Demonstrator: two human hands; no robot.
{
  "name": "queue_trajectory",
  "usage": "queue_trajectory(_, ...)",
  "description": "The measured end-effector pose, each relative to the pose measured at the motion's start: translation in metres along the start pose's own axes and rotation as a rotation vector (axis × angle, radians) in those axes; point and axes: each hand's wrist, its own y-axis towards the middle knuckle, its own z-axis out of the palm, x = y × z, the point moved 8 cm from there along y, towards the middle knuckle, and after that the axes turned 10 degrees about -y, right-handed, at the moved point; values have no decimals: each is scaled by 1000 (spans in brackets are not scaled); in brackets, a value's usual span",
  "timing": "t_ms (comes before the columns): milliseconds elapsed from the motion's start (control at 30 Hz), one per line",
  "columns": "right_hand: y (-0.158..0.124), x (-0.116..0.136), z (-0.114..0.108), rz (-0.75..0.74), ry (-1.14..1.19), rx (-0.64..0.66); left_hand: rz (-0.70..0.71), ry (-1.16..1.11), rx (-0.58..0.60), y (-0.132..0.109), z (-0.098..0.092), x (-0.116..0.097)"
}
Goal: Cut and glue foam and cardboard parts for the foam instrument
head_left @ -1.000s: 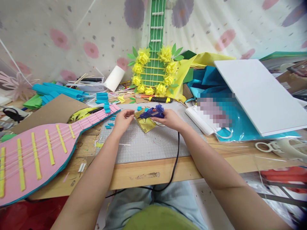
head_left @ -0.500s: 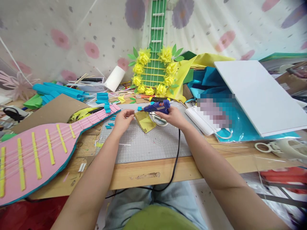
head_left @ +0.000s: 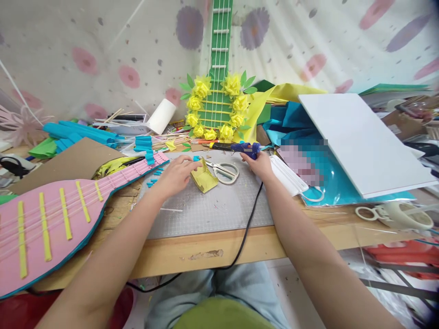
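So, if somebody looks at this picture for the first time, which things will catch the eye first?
The big pink paper guitar with yellow bars lies across the left of the table, and a green guitar ringed with yellow paper flowers stands upright at the back centre. Between them, on the grey cutting mat, the left hand holds a folded yellow paper and the right hand grips a blue glue gun.

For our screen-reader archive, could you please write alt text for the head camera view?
Seen from above, a person's left hand pinches a folded yellow paper piece on a grey cutting mat, while the right hand grips a blue glue gun at the mat's far edge. White-handled scissors lie between the hands; a pink cardboard guitar lies to the left.
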Motion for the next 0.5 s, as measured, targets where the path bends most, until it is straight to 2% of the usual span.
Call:
queue_trajectory(267,0,-2,4,-5,21,4,73,165,171,12,16,2)
queue_trajectory(400,-1,2,4,-54,59,-24,64,133,161,14,15,4)
queue_trajectory(500,-3,8,4,-94,56,-38,-8,103,148,15,12,9)
